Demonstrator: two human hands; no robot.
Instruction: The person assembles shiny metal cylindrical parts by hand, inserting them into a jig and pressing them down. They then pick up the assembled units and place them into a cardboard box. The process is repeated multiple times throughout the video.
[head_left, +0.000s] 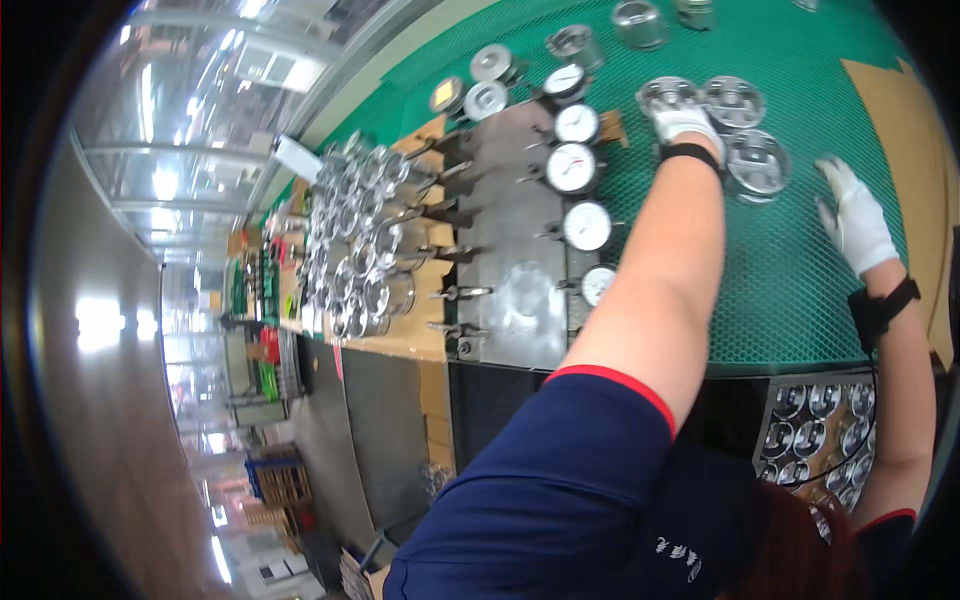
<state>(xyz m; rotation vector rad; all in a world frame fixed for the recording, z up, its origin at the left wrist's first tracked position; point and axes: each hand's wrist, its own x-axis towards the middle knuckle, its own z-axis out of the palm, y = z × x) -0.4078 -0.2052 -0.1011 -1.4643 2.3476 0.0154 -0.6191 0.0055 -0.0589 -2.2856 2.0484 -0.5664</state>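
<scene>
My left hand [687, 124], in a white glove, reaches to the far part of the green mat and grips the near side of a silver engine piston [668, 92]. Its fingertips are partly hidden against the metal. Two more pistons stand right beside it: one to its right [735, 102] and one nearer to me [756, 163]. My right hand [857, 218], also gloved in white, hovers over the mat at the right with fingers stretched and nothing in them. A black strap circles each wrist; a thin cable hangs from the right one [885, 307].
Left of my arm, several dial gauges [572, 168] line a metal plate [515, 225]. Many metal rings or pistons crowd cardboard [425, 330] farther left. More pistons [640, 25] stand at the back of the green mat [800, 300]. A tray of pistons [808, 438] sits below the table edge.
</scene>
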